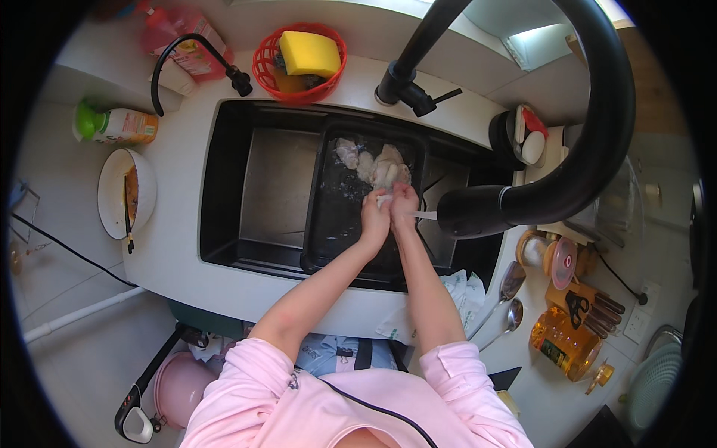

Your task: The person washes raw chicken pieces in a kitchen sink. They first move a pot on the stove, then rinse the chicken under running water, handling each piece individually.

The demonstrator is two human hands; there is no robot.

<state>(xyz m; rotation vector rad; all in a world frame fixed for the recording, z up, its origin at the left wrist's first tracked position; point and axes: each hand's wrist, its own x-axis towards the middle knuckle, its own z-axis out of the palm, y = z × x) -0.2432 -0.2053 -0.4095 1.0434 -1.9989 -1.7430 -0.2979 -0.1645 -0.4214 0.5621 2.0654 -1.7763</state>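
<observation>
My left hand (375,223) and my right hand (403,203) are close together over a black rectangular drain tray (341,235) set in the dark sink (274,185). Between their fingers is a small whitish piece of food (384,199), mostly covered by the hands. Just beyond them, several pale, wet pieces, seemingly raw meat (386,165), lie in the tray. A stream of water (424,215) runs from the black faucet head (470,211) on the right towards my right wrist. Droplets and wet patches shine on the tray floor.
A red basket (260,67) with a yellow sponge (310,53) stands behind the sink. On the left are a white bowl (147,193) and a small black tap (241,83). Ladles (511,280), an oil bottle (571,341) and a plastic bag (468,294) lie at right.
</observation>
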